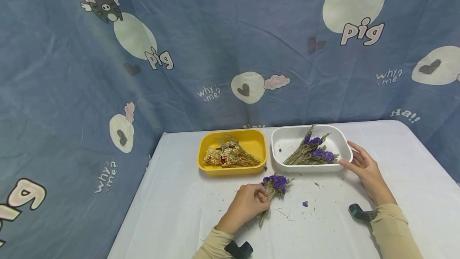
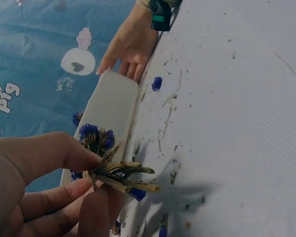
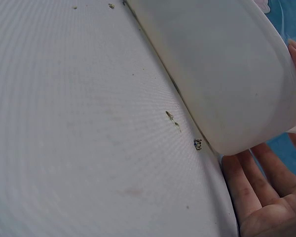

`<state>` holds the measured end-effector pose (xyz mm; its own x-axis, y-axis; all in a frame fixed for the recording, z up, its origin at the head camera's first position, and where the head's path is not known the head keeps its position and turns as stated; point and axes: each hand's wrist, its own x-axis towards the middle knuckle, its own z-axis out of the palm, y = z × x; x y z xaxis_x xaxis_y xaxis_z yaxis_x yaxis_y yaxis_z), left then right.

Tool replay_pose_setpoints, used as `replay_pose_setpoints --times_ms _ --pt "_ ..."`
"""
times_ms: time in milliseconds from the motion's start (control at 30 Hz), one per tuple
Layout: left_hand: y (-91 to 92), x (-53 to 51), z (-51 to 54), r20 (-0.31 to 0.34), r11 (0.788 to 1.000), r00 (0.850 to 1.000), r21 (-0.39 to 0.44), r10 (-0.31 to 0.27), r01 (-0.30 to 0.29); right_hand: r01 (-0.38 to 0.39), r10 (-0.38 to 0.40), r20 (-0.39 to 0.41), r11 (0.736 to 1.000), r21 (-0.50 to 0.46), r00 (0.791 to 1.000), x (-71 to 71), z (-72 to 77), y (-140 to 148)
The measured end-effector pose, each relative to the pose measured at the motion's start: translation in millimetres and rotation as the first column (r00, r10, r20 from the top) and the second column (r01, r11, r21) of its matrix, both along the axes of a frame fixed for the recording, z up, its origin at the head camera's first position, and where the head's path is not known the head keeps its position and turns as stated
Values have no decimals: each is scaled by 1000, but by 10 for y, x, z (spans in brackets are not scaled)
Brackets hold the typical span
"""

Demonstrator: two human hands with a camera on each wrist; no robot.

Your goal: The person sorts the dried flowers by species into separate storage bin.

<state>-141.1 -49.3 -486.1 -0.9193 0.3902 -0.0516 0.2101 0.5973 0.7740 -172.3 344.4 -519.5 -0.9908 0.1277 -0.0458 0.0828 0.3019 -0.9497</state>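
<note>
My left hand (image 1: 248, 203) pinches a small bunch of dried purple flowers (image 1: 276, 184) by its tied stems, between thumb and fingers. In the left wrist view the cut stem ends (image 2: 133, 173) stick out past the fingertips, with twine round them. My right hand (image 1: 366, 171) holds the right end of a white tray (image 1: 278, 147), thumb at the rim and the other fingers along the outer wall. The right wrist view has those fingers (image 3: 244, 185) against the tray's end. Inside the white tray lie bunches of purple flowers (image 1: 316, 151).
A yellow tray (image 1: 256, 143) stands left of the white one, holding bunches of cream dried flowers (image 1: 230, 155) with a little red. A loose purple petal (image 1: 305, 204) and bits of stem are scattered on the white tabletop (image 1: 172, 195). Behind hangs a printed blue cloth (image 1: 201, 31).
</note>
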Motion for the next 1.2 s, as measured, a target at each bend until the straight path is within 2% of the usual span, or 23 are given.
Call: replay_pose_setpoints --times_ms 167,367,700,800,933,1200 --pt "-13 -4 38 27 998 999 44 -40 39 -5 5 -4 1000 13 1000 3 -1 9" --pt "-59 -22 83 3 993 995 61 -101 101 -14 14 1 1000 10 1000 5 -5 -6" --pt "-170 -80 289 -22 990 990 40 -137 138 -8 8 -38 1000 -13 999 -5 -50 -18" --pt "-212 -86 373 -2 984 985 23 -174 174 -7 7 -30 1000 -11 1000 -8 -44 -13" --pt "-251 -86 435 -4 975 975 -1 -222 222 -25 25 -31 999 -19 999 -5 -20 9" --pt "-232 -149 457 -58 971 969 16 -238 240 -26 26 -25 999 -33 999 10 -8 33"
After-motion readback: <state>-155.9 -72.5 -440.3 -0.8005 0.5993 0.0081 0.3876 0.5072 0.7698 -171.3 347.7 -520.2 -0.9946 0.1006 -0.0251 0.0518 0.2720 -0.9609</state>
